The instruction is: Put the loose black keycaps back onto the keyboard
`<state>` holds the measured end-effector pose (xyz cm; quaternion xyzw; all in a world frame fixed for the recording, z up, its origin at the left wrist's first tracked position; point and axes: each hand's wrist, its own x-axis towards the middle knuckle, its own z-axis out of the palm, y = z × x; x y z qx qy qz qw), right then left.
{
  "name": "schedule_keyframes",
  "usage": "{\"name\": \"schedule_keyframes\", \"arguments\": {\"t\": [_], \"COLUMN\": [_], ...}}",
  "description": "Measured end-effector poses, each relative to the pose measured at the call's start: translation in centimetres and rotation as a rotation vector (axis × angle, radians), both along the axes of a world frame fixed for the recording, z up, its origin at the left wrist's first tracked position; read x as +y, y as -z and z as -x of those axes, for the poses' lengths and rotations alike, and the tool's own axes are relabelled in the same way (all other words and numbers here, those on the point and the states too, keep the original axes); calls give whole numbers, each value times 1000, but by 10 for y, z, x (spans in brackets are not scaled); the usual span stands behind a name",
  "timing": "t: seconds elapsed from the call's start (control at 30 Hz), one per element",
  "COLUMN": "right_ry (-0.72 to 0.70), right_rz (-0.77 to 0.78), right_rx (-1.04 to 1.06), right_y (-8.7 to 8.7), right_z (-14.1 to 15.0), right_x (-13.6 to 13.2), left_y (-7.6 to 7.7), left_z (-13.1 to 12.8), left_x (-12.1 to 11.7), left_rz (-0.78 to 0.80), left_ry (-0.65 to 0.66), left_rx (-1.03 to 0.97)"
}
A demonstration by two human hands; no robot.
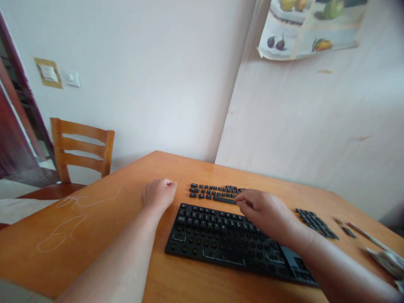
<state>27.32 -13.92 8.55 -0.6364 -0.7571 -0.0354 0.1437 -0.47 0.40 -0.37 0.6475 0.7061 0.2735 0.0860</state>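
Wooden table point(104, 219); left hand point(160, 194) curled into loose fist, right hand point(267, 210) bunched over loose keycaps point(224, 200), hold unclear.

slatted wooden chair point(83, 146), wall switches point(49, 73) above it, fruit paintings point(315, 30) at upper right

1 head-worn view, facing forward and down over table point(104, 219); keyboard point(208, 233) near (wall point(151, 84) beyond).

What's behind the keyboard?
Rows of loose keycaps, including one long bar, on the table; another keycap cluster farther right. The right hand hides part of that strip, so what's behind it can't be seen.
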Motion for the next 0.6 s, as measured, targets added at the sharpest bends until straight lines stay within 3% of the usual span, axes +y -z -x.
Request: {"name": "schedule_keyframes", "arguments": {"t": [0.13,0.3,0.6], "right_ry": [66,105,136], "right_rz": [73,154,230], "right_rx": [-37,-64,-71], "right_y": [-2,13,33], "right_z": [-29,-50,-55], "right_x": [46,102,150], "left_y": [-1,-2,0], "left_z": [0,0,3], "left_x": [0,-1,1], "left_rz": [-4,-4,12], "left_ry": [3,1,19], "left_rx": [6,4,8]}}
